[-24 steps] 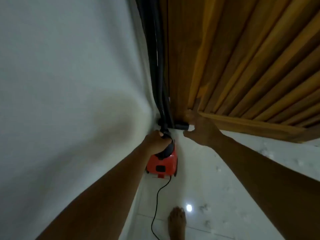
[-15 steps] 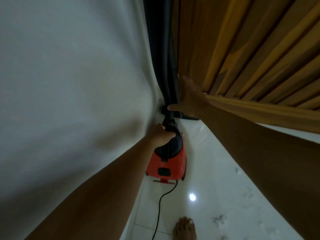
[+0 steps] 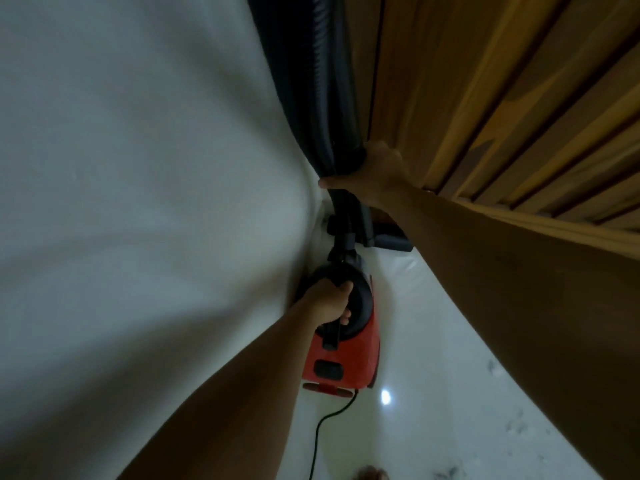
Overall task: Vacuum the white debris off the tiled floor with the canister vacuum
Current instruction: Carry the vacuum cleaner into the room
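A red and black canister vacuum (image 3: pixel 349 358) stands on the tiled floor (image 3: pixel 433 375) against the white wall. My left hand (image 3: pixel 327 303) grips its black carry handle on top. The black ribbed hose (image 3: pixel 311 81) and a tube run up the corner between wall and door. My right hand (image 3: pixel 372 169) wraps around the hose and tube together. The black floor nozzle (image 3: pixel 391 239) lies on the floor behind the canister. A few white debris flecks (image 3: pixel 516 427) show on the tiles at the lower right.
A white wall (image 3: pixel 121 202) fills the left. A slatted wooden door (image 3: pixel 502 98) stands at the right. The black power cord (image 3: pixel 322 431) trails from the vacuum toward me. My bare toes (image 3: pixel 372 474) show at the bottom edge.
My right hand has moved up from the nozzle area and closed around the hose and tube. My left hand keeps its grip on the canister handle. The view has come closer.
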